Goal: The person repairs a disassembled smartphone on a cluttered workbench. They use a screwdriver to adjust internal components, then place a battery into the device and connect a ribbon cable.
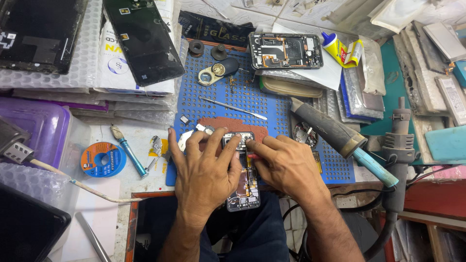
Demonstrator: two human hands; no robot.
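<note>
My left hand (206,170) lies flat over the opened black smartphone with its back cover off (244,187), which sits at the near edge of the blue perforated work mat (272,104) on the worktop (138,133), its lower end hanging past the mat's edge toward me. My left fingers (232,144) are spread and pressed down on the phone's upper part, holding it steady rather than wrapping round it. My right hand (286,165) comes in from the other side; its fingers (253,145) are bunched together at the top of the phone, pinched on something small and reddish that I cannot make out clearly.

Just beyond my fingertips lies a reddish-brown rubber pad (228,123), and past that a slim metal spudger (233,107). Near the right hand rests a dark hot-air gun nozzle with a light-blue handle (340,138). A second opened phone chassis (285,50) lies at the far end of the mat, with a yellow glue tube (340,48) just beside it. To the left, on the worktop, sit a blue and orange solder spool (103,159) and a blue-handled screwdriver (128,151).
</note>
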